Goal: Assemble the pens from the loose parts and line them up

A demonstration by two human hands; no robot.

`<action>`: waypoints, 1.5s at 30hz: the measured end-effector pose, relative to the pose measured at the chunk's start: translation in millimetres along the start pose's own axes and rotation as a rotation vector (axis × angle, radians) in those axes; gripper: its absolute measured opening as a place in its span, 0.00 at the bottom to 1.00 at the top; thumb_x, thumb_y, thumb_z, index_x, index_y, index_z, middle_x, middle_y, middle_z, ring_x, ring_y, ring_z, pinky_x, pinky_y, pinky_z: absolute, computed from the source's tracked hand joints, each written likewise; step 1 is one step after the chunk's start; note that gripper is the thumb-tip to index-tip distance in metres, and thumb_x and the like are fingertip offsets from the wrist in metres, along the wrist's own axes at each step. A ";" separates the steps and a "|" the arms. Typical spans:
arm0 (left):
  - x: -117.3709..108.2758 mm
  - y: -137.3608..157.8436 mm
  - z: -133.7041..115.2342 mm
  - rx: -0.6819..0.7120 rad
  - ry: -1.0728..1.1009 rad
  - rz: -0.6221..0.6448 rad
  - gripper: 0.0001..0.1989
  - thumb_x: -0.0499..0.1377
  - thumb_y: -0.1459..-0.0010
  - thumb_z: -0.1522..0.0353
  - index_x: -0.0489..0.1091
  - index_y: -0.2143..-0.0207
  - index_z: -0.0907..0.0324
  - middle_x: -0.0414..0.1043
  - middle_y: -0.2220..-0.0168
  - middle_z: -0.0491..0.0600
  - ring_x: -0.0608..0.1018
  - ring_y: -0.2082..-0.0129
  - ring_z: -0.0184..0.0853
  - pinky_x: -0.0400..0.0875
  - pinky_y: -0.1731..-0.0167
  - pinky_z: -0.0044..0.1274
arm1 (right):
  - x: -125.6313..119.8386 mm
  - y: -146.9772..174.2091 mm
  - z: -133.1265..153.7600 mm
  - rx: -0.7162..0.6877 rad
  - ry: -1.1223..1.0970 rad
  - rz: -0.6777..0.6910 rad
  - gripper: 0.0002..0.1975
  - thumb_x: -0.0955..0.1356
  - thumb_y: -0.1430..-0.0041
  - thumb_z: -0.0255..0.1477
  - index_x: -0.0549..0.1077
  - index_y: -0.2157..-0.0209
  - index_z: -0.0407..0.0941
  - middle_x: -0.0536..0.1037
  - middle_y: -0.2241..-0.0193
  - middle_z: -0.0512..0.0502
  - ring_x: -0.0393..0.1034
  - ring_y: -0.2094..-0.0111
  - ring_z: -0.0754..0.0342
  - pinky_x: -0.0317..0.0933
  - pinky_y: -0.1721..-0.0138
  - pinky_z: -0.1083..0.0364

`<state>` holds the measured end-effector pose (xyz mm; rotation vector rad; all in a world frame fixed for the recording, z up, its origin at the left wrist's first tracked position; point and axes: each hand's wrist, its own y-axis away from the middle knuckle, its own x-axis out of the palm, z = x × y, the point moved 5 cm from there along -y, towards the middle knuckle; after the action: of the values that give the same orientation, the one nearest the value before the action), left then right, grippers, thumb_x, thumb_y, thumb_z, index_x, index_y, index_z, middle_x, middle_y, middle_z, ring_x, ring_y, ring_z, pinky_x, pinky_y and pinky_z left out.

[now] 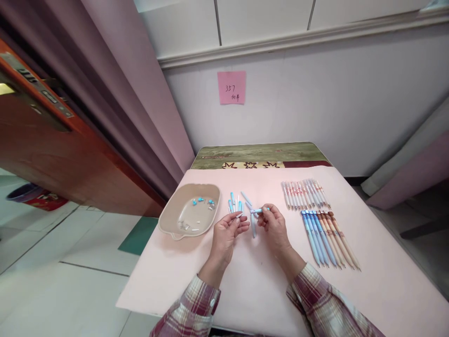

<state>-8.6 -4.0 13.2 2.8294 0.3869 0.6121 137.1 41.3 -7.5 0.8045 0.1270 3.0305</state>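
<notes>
My right hand (275, 227) pinches a light-blue pen part (258, 211) between thumb and fingers, and its end points left toward my other hand. Closed at the fingertips, my left hand (228, 230) has a small pale piece at its tips, too small to name. Just beyond the left fingers lie several blue-and-white pen parts (232, 198), partly hidden by that hand. Between the hands, pale lavender-blue pen barrels (253, 226) are scattered on the pink table cover (245, 281).
At the left stands a beige basin (164, 224) with small blue and clear pieces inside. On the right, pens lie in two rows: slim white-and-red ones (305, 194) behind, blue pens (317, 238) and tan pens (340, 241) in front. A wall rises behind the table.
</notes>
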 end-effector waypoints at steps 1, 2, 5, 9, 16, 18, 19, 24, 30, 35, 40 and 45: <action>0.5 0.6 -1.1 0.019 -0.026 0.005 0.16 0.65 0.48 0.67 0.73 0.58 0.66 0.79 0.64 0.56 0.81 0.69 0.33 0.76 0.63 0.25 | -0.8 -0.6 -1.9 0.032 -0.035 -0.008 0.11 0.70 0.46 0.38 0.68 0.69 0.46 0.73 0.75 0.52 0.62 0.78 0.60 0.57 0.79 0.61; 1.1 1.2 -2.6 0.044 -0.060 0.008 0.16 0.64 0.47 0.66 0.73 0.58 0.66 0.79 0.64 0.56 0.81 0.69 0.34 0.76 0.62 0.26 | -0.8 -1.1 -3.9 0.065 -0.062 -0.002 0.11 0.70 0.46 0.37 0.67 0.69 0.46 0.74 0.73 0.52 0.63 0.78 0.60 0.56 0.80 0.62; 2.0 3.3 -9.7 0.169 -0.221 0.003 0.15 0.61 0.44 0.64 0.74 0.57 0.63 0.78 0.62 0.55 0.81 0.67 0.35 0.76 0.62 0.28 | 4.1 -0.7 -10.0 0.157 -0.082 0.097 0.11 0.71 0.49 0.35 0.68 0.67 0.46 0.75 0.72 0.52 0.59 0.83 0.63 0.48 0.86 0.64; 3.5 6.4 -18.9 0.372 -0.480 0.002 0.12 0.58 0.42 0.65 0.76 0.57 0.58 0.77 0.57 0.54 0.79 0.60 0.37 0.75 0.59 0.28 | 13.4 4.3 -13.3 0.203 0.000 0.223 0.12 0.70 0.47 0.38 0.72 0.66 0.44 0.71 0.78 0.55 0.51 0.87 0.67 0.42 0.88 0.64; 11.7 10.0 -19.8 0.482 -0.609 0.085 0.12 0.58 0.42 0.69 0.77 0.57 0.57 0.76 0.55 0.53 0.77 0.53 0.39 0.71 0.52 0.30 | 19.9 10.0 -6.7 0.155 0.163 0.233 0.17 0.72 0.49 0.43 0.71 0.73 0.42 0.69 0.81 0.55 0.55 0.86 0.66 0.48 0.85 0.64; 11.3 9.2 -17.5 0.418 -0.549 0.078 0.12 0.59 0.43 0.67 0.76 0.57 0.57 0.77 0.57 0.53 0.78 0.57 0.38 0.72 0.55 0.29 | 19.6 10.0 -5.4 0.156 0.147 0.229 0.17 0.72 0.49 0.43 0.70 0.74 0.43 0.69 0.81 0.56 0.55 0.86 0.66 0.46 0.85 0.64; 10.2 8.6 -16.3 0.378 -0.504 0.066 0.11 0.60 0.44 0.66 0.76 0.58 0.58 0.77 0.60 0.52 0.78 0.60 0.37 0.73 0.58 0.28 | 19.6 9.9 -5.3 0.164 0.135 0.234 0.17 0.72 0.49 0.43 0.70 0.73 0.43 0.68 0.81 0.56 0.54 0.87 0.67 0.46 0.86 0.64; 5.1 6.2 -14.6 0.228 -0.295 0.037 0.09 0.65 0.50 0.65 0.74 0.68 0.61 0.75 0.72 0.48 0.76 0.71 0.32 0.72 0.66 0.24 | 19.6 9.9 -8.3 0.207 0.088 0.263 0.16 0.72 0.48 0.42 0.70 0.74 0.43 0.69 0.81 0.57 0.52 0.88 0.68 0.43 0.87 0.64; 4.2 4.6 -16.6 0.205 -0.293 0.071 0.09 0.66 0.52 0.66 0.74 0.70 0.62 0.73 0.74 0.46 0.74 0.72 0.30 0.69 0.66 0.22 | 20.9 11.3 -13.8 0.288 0.037 0.313 0.17 0.73 0.49 0.42 0.70 0.73 0.42 0.68 0.82 0.57 0.50 0.88 0.68 0.39 0.88 0.64; 3.6 9.8 -21.6 0.383 -0.439 0.009 0.07 0.64 0.48 0.65 0.74 0.68 0.60 0.76 0.69 0.49 0.76 0.67 0.33 0.71 0.62 0.25 | 21.4 13.4 -11.1 0.238 0.025 0.253 0.17 0.73 0.50 0.41 0.70 0.73 0.42 0.69 0.81 0.56 0.52 0.88 0.68 0.41 0.87 0.64; 3.5 12.2 -18.8 0.404 -0.384 -0.031 0.07 0.64 0.48 0.66 0.75 0.67 0.60 0.77 0.69 0.49 0.77 0.67 0.33 0.71 0.63 0.24 | 21.9 15.8 -14.8 0.255 -0.006 0.212 0.18 0.74 0.51 0.42 0.68 0.74 0.43 0.69 0.81 0.57 0.51 0.88 0.68 0.40 0.88 0.64; 5.4 10.8 -16.4 0.356 -0.294 -0.038 0.08 0.65 0.49 0.66 0.76 0.68 0.60 0.77 0.71 0.48 0.78 0.68 0.33 0.72 0.64 0.24 | 22.7 16.3 -19.2 0.297 -0.050 0.218 0.18 0.74 0.51 0.42 0.68 0.75 0.43 0.69 0.81 0.58 0.50 0.89 0.69 0.39 0.89 0.65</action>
<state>-8.7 -10.0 32.7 3.1731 0.5377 0.1191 108.1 24.1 -11.5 0.9705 0.5340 3.2378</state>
